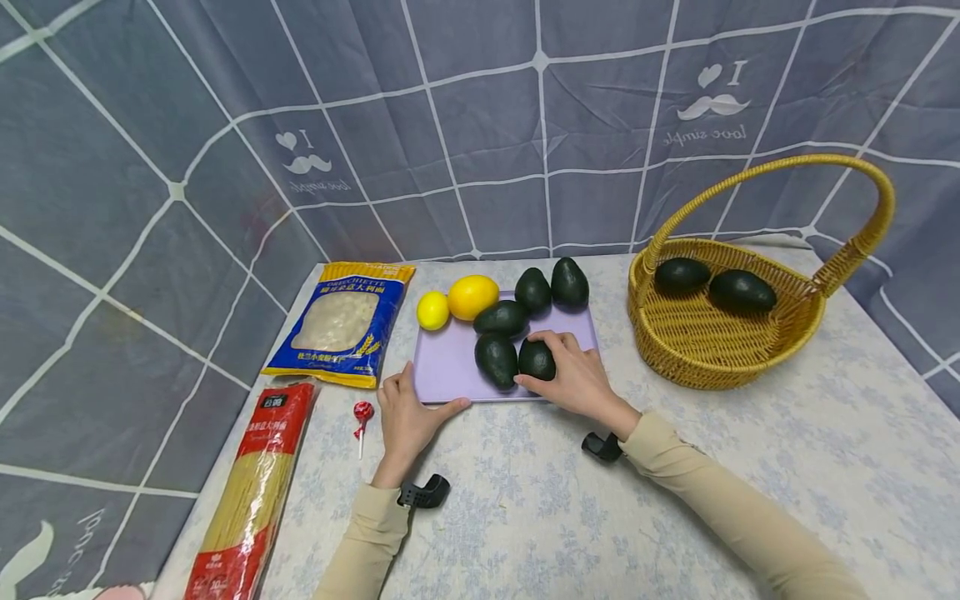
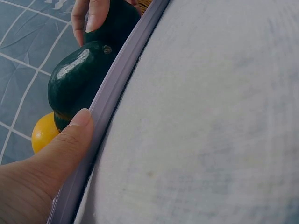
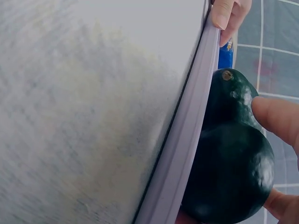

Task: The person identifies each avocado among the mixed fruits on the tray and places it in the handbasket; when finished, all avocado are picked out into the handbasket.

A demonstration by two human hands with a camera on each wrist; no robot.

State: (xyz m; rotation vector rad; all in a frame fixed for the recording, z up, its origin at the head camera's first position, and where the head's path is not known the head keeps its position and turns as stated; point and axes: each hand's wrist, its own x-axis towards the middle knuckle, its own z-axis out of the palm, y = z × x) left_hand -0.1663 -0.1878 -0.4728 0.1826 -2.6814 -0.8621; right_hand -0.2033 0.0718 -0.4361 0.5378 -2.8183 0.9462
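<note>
On a lilac tray (image 1: 442,367) lie several glossy dark green avocados. My right hand (image 1: 573,375) grips the rounded one (image 1: 537,360) near the front edge, thumb on its left side and fingers over its far right. This avocado (image 3: 229,172) sits low inside the rim in the right wrist view. Beside it on the left is another avocado (image 1: 496,361), stem end toward me. My left hand (image 1: 408,417) rests at the tray's front left corner, thumb along the front rim, fingers spread at the left side. The left thumb (image 2: 70,140) touches the rim in the left wrist view.
A yellow lemon (image 1: 432,311) and a larger orange-yellow fruit (image 1: 473,297) are at the tray's back left. Right of it stands a wicker basket (image 1: 697,367) with a tall handle and two avocados. Orecchiette (image 1: 337,325), spaghetti (image 1: 251,492) and a lollipop (image 1: 363,411) lie left.
</note>
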